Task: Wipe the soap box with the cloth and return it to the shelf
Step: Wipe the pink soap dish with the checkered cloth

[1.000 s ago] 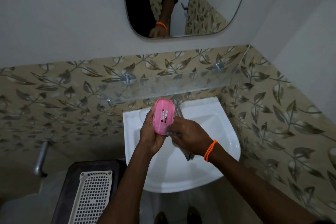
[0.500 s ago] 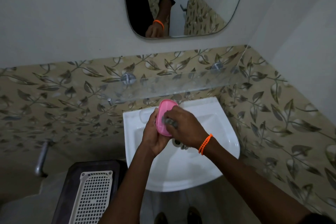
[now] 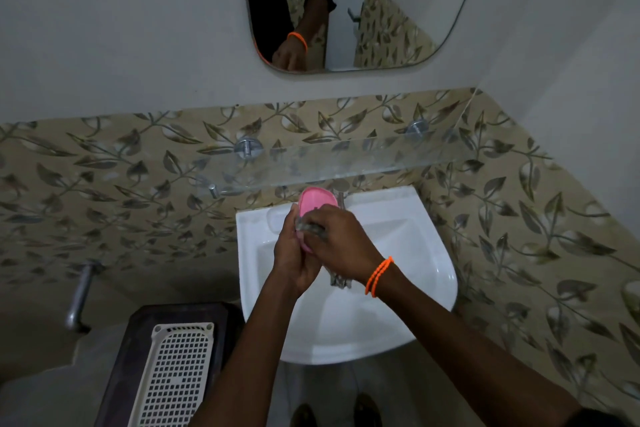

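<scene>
A pink oval soap box (image 3: 317, 200) is held upright on its edge above the white basin. My left hand (image 3: 292, 253) grips it from behind and below. My right hand (image 3: 341, 243), with an orange bead band at the wrist, holds a grey cloth (image 3: 310, 227) pressed against the front of the box; a loose end of the cloth hangs under the wrist. Most of the box's lower half is hidden by my fingers. The clear glass shelf (image 3: 363, 163) runs along the tiled wall just above and behind the box.
The white washbasin (image 3: 415, 253) lies under both hands, with a tap (image 3: 341, 192) behind the box. A dark stool carrying a white perforated tray (image 3: 176, 374) stands at lower left. A mirror (image 3: 381, 10) hangs above, and a metal pipe (image 3: 79, 295) juts out at left.
My right hand with the cloth has moved from the box's lower right edge up and across its face, covering the slotted front. The box has tilted slightly back toward the wall.
</scene>
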